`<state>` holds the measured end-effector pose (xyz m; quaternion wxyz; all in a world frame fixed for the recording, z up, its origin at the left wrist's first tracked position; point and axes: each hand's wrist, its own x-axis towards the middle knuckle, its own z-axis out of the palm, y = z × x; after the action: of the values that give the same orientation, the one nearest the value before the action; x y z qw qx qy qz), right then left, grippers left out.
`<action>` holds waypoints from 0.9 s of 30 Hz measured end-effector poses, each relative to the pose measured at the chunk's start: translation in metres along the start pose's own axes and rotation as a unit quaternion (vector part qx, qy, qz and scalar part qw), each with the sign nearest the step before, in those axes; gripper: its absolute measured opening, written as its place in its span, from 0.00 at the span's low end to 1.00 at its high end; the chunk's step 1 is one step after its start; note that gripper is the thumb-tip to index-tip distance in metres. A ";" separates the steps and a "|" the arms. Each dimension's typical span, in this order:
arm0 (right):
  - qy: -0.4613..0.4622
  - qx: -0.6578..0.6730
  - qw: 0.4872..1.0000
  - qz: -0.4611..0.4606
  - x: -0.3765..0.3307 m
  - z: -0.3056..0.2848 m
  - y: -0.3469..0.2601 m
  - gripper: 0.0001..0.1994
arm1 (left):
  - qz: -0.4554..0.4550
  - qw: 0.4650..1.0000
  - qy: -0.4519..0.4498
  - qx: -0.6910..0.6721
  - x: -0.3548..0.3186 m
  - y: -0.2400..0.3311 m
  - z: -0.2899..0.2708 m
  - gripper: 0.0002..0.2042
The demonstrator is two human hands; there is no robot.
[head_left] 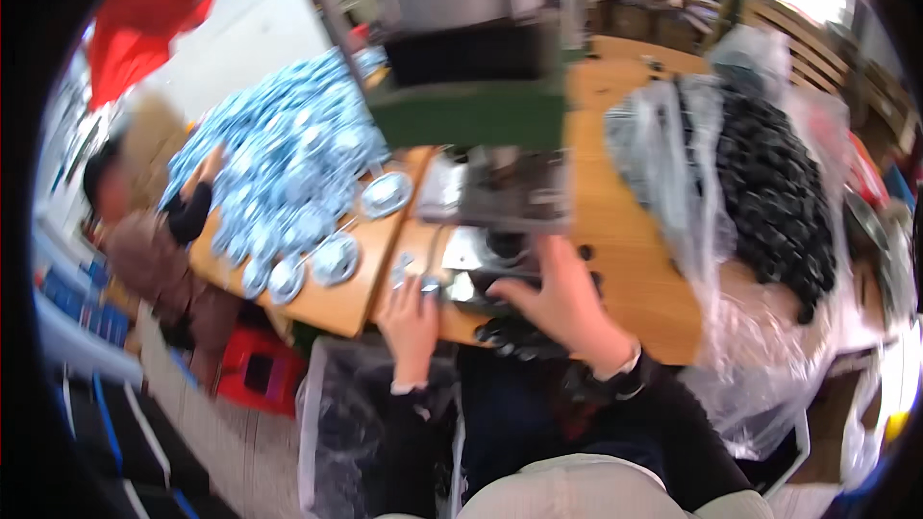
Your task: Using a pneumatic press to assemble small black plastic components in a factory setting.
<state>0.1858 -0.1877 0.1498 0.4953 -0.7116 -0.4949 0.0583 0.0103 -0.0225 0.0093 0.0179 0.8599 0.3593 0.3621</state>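
Note:
The picture is blurred by motion. My left hand point(411, 319) rests at the front edge of a wooden table point(615, 231), fingers curled on a small shiny metal piece point(428, 284). My right hand point(565, 303) lies over a dark round part point(500, 290) on the metal base plate point(471, 255) of a press machine point(481, 86). Several small black round parts point(510, 336) sit under my right wrist at the table edge. Whether my right hand grips the dark part cannot be made out.
A heap of shiny round metal lids point(288, 173) covers the table's left side. A clear plastic bag of black round parts point(769, 192) stands at right. Another person point(144, 231) sits at far left beside a red stool point(255, 370). A plastic-lined bin point(356, 423) stands below.

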 end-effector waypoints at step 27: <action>0.256 -0.448 0.677 0.525 -0.201 -0.342 0.271 0.31 | -0.080 0.952 0.119 -0.271 0.098 0.083 0.015 0.17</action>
<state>0.4564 -0.5674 0.0333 0.1125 -0.9782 0.1396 -0.1045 0.1168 -0.0186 0.0823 0.2362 0.7418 0.3151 0.5428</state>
